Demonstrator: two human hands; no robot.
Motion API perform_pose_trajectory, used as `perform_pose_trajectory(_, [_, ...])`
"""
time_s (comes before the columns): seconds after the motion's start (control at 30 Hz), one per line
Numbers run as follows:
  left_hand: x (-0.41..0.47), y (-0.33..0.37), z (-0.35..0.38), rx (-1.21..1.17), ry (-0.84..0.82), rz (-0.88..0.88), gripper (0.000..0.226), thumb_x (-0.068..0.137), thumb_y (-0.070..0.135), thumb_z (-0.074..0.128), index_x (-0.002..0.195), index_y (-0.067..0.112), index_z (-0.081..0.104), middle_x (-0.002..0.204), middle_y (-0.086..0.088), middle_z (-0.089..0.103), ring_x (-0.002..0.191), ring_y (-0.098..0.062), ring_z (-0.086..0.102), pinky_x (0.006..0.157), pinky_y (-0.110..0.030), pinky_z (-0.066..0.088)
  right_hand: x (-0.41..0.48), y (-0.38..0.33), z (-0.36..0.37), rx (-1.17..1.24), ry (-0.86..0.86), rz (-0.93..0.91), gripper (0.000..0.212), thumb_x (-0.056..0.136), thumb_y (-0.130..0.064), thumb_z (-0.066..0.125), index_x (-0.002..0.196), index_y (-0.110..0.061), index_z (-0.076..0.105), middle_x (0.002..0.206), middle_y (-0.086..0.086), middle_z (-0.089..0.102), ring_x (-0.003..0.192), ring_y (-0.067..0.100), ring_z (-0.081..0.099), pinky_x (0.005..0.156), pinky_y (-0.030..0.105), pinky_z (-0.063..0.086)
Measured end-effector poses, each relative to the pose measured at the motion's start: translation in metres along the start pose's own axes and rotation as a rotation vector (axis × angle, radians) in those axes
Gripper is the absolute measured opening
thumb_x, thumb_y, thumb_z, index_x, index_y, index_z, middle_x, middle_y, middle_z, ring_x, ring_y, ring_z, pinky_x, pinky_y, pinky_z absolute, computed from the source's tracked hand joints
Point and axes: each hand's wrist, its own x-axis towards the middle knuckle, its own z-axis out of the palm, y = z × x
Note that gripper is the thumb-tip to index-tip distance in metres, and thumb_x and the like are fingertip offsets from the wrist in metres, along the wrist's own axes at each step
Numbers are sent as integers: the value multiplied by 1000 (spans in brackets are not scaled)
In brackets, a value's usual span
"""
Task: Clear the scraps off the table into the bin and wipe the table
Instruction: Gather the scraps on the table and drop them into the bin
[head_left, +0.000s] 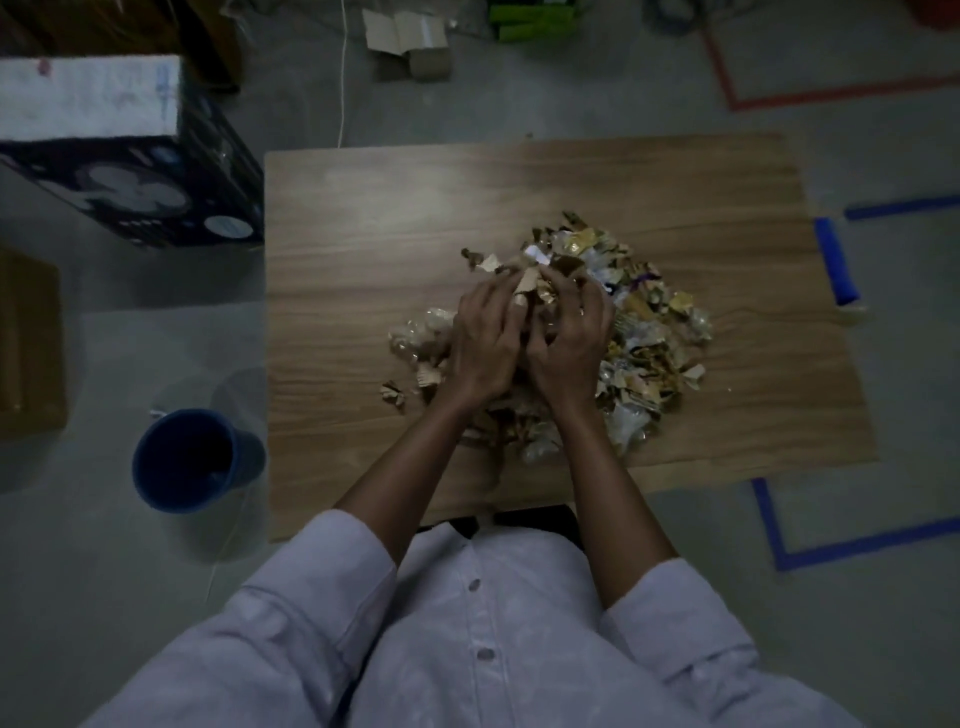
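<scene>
As both hands clutch a clump, the scraps lie heaped, crumpled, gold and tan

Your left hand and right hand are side by side, both bunched around a clump of the scraps heaped mid tabletop. Blue bin sits on the floor just off the left edge.

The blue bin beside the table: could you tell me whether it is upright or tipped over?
Upright: the blue bin stands on the floor with its open mouth facing up.
</scene>
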Motion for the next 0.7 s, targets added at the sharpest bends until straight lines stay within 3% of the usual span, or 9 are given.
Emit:
perform_pose_trajectory(0.07, [-2,-10,13,62,-68,-41,56,107,43,31,155,16,44,158,-9,43,146,-25,36,118,-33,25,-1,18,8,-56,-110,56,53,95,-37,48,147,-24,53,150,15,49,148,38,32,117,58,28])
perform_pose_trajectory(0.17, [-3,-28,20,217,-80,-46,50,111,38,36,156,16,42,161,-12,39,148,-29,33,120,-39,23,-3,35,20,-149,-286,87,56,100,-41,51,154,-33,42,163,11,34,157,32,14,122,59,19])
perform_pose_trajectory(0.3, [-9,-48,16,490,-138,-35,48,112,34,33,158,20,38,165,-11,32,156,-32,18,125,-43,3,-9,45,29,-259,-479,30,64,102,-46,50,160,-40,25,171,5,13,159,28,-5,124,61,10])
perform_pose_trajectory(0.43, [-14,-48,2,511,-24,70,49,109,39,38,156,25,41,166,-8,31,156,-32,18,126,-52,2,-7,38,18,-203,-370,-8,68,93,-53,59,156,-47,33,173,-2,4,158,33,-5,122,61,8])
perform_pose_trajectory(0.53, [-26,-51,-9,490,-5,95,54,108,42,38,159,26,34,168,-3,27,157,-28,15,126,-52,3,-15,32,11,-182,-331,-9,73,88,-61,61,155,-48,35,173,-3,3,158,37,-4,121,67,10])
perform_pose_trajectory(0.7, [-61,-80,-34,414,78,-121,64,103,45,44,161,22,30,168,-5,27,156,-30,16,124,-47,6,-37,18,6,-200,-265,-132,71,88,-64,63,153,-43,43,172,12,9,157,42,0,120,64,10])
